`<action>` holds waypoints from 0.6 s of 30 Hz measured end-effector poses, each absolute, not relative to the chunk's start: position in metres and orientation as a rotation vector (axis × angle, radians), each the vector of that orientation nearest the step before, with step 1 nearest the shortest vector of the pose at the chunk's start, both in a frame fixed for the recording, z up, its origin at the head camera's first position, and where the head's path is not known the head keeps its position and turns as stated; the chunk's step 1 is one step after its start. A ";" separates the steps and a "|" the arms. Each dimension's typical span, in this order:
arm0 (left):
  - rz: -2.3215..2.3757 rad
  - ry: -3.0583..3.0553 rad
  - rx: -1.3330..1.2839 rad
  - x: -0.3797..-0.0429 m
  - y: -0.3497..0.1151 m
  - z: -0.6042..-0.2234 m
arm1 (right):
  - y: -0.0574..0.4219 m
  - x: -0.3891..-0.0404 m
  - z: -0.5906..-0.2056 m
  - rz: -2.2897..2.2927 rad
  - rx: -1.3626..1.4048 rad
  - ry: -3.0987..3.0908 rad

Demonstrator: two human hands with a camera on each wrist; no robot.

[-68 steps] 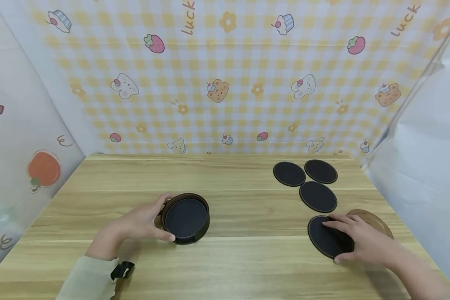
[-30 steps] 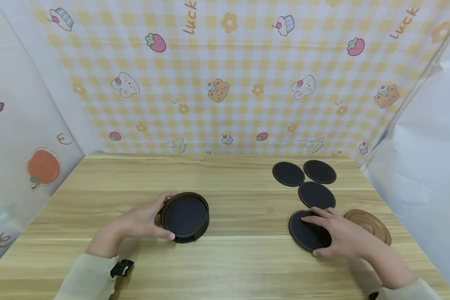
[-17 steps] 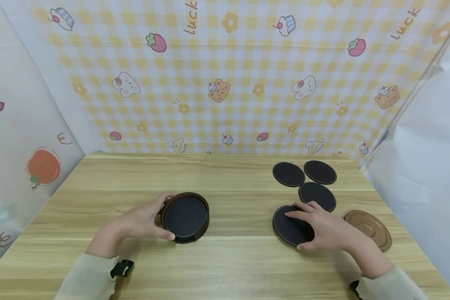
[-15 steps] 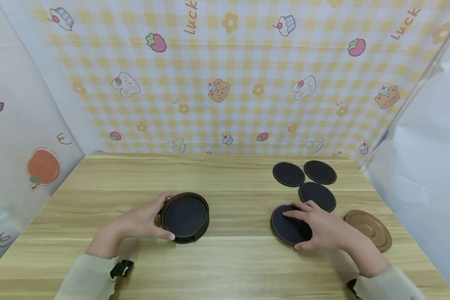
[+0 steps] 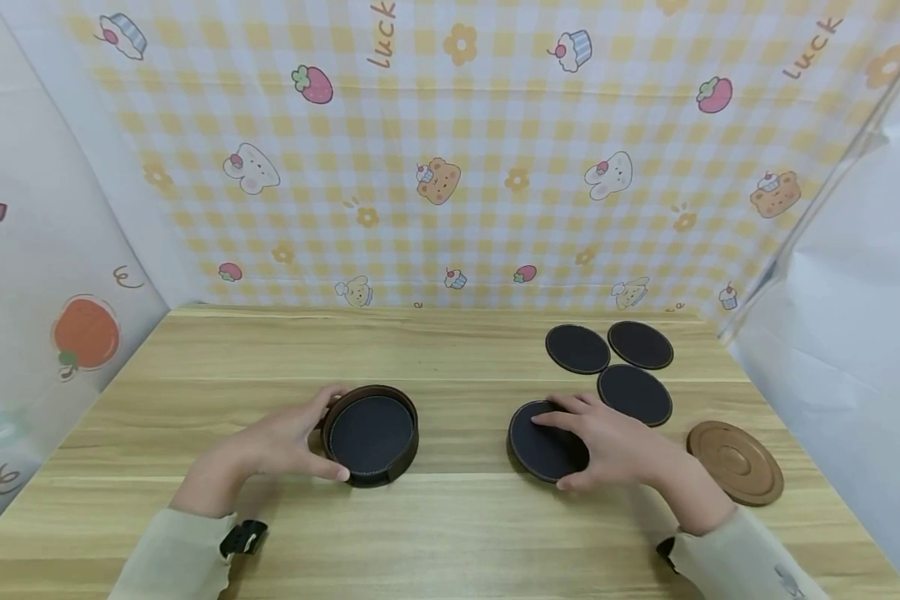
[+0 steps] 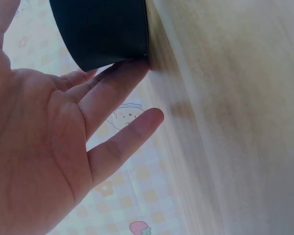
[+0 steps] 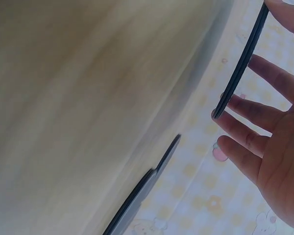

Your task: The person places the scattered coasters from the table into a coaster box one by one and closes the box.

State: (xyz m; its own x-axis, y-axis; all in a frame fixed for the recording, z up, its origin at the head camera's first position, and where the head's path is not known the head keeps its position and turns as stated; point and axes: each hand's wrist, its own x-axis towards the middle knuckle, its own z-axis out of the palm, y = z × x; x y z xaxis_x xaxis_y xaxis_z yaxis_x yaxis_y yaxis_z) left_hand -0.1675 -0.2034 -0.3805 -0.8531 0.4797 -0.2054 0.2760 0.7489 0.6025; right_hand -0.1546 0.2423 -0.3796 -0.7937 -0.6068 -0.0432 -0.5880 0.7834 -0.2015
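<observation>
My left hand (image 5: 288, 437) holds a dark round coaster holder (image 5: 407, 462) at its left side, thumb in front and fingers behind. A black coaster (image 5: 371, 433) lies inside it. In the left wrist view, fingertips touch the holder's outer wall (image 6: 103, 34). My right hand (image 5: 607, 446) grips black stitched coasters (image 5: 540, 442) by the edge, to the right of the holder. Seen edge-on in the right wrist view, the held coasters (image 7: 240, 63) show two dark layers, off the table; the thumb is at one end and fingertips along the other side.
Behind my right hand, three black coasters lie flat and close together: one on the left (image 5: 577, 348), one on the right (image 5: 641, 344), one in front (image 5: 634, 395). A brown ringed disc (image 5: 735, 462) lies at the table's (image 5: 450, 533) right side. A patterned cloth (image 5: 480, 125) hangs behind.
My right hand has moved left with the coasters, from beside the brown disc towards the holder, uncovering the disc. My left hand and the holder have stayed in place.
</observation>
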 end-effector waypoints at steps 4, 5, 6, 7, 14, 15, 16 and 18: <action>0.815 2.605 0.594 -0.168 -0.203 -0.381 | 0.233 -0.159 -0.380 -0.275 -0.992 2.863; 0.816 2.606 0.599 -0.168 -0.203 -0.381 | 0.230 -0.160 -0.380 -0.276 -1.002 2.863; 0.818 2.606 0.604 -0.168 -0.204 -0.381 | 0.227 -0.161 -0.380 -0.278 -1.014 2.862; 0.820 2.606 0.608 -0.168 -0.204 -0.381 | 0.225 -0.162 -0.381 -0.283 -1.023 2.858; 0.824 2.607 0.608 -0.168 -0.203 -0.381 | 0.205 -0.167 -0.379 -0.301 -1.052 2.821; 0.822 2.607 0.604 -0.168 -0.203 -0.381 | 0.202 -0.167 -0.378 -0.305 -1.055 2.812; 0.821 2.607 0.598 -0.168 -0.203 -0.381 | 0.199 -0.168 -0.377 -0.306 -1.058 2.806; 0.817 2.608 0.592 -0.168 -0.203 -0.381 | 0.193 -0.169 -0.374 -0.308 -1.059 2.789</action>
